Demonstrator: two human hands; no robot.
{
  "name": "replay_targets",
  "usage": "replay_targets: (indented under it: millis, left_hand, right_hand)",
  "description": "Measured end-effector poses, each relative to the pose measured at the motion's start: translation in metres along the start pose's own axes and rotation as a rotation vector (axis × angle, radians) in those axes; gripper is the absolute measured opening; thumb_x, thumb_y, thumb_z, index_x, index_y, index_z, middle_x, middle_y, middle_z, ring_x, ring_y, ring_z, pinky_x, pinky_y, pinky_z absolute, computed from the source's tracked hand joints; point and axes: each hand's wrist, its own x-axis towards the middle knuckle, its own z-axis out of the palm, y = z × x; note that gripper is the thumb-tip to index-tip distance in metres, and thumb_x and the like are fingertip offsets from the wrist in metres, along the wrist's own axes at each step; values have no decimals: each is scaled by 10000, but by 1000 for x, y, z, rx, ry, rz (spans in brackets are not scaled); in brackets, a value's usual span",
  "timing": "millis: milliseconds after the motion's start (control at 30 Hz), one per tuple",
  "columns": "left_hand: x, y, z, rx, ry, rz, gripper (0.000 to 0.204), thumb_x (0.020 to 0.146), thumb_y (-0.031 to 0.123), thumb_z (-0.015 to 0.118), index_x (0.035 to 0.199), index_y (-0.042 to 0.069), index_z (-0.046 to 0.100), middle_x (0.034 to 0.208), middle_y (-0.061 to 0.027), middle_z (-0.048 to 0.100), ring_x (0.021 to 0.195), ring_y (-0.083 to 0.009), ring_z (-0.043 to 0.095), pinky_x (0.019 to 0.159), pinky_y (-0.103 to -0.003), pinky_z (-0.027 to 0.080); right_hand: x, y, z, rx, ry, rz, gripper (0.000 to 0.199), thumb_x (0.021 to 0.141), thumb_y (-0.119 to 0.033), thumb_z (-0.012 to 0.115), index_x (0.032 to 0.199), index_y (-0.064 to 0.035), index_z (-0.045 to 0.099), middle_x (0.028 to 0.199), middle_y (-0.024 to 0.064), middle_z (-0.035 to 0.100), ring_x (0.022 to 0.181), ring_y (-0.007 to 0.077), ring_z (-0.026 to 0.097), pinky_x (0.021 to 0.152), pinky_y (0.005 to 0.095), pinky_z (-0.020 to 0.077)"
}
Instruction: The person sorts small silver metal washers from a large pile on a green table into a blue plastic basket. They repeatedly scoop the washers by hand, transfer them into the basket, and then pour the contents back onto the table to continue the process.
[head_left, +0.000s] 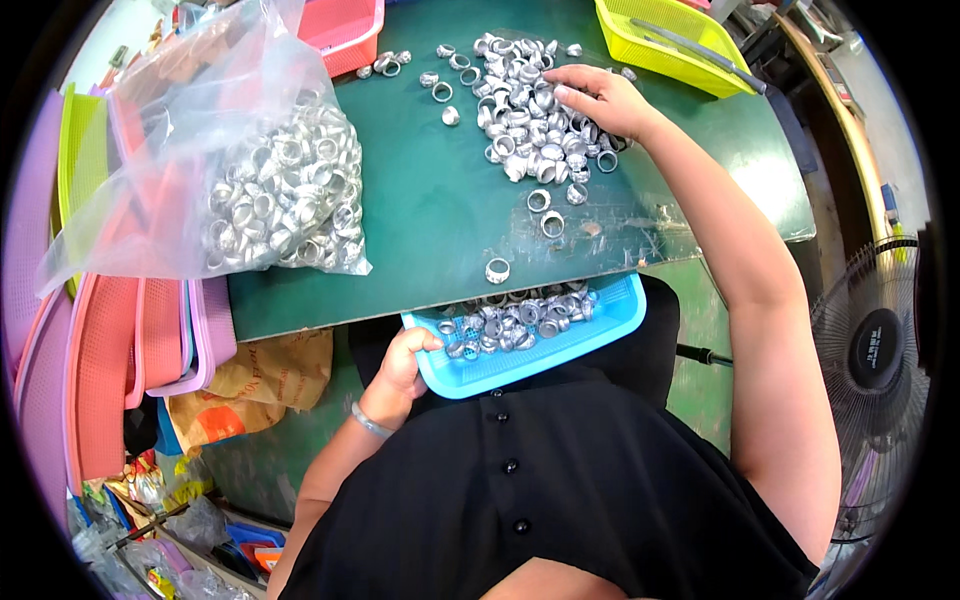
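My left hand (402, 362) grips the left end of a blue plastic basket (490, 382), which sits at my lap just under the table's front edge. Several silvery metal rings (520, 325) lie in that basket. On the green table, my right hand (605, 100) rests with its fingers stretched over the right side of a pile of similar rings (530, 110); its fingertips touch the pile, and I see nothing held in it. A few loose rings (551, 226) lie between the pile and the table's near edge.
A clear plastic bag (290, 190) full of rings stands at the table's left. A red basket (345, 40) and a yellow-green basket (680, 45) with a dark rod sit at the far side. Stacked coloured baskets (105, 380) line the left; a black fan (875, 350) stands right.
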Motion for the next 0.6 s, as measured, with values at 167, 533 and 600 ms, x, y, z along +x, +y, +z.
replay_targets:
  millis: [167,533,600]
  left_hand:
    - [0,2,1,-24,9,-32,483,613,19,473,1085,-83,476,1016,-166,575,907,-281,583,842,-375,469]
    - [1,0,1,-16,37,-19,375,643,40,488,996,-80,528,953,-159,595,857,-272,593,820,-376,470]
    - [1,1,2,-17,41,-21,366,641,41,495,985,-78,533,939,-156,597,849,-271,593,810,-374,473]
  right_hand:
    - [-23,-22,7,-75,6,-138,404,824,-427,523,1134,-174,573,1141,69,569,1011,245,546,873,320,422]
    - [-70,-70,36,7,65,-199,359,812,-362,569,1074,-118,601,1094,107,580,997,271,554,854,339,440]
    - [-78,-81,37,63,64,-185,347,806,-336,585,1062,-104,605,1083,116,583,997,270,554,851,337,441]
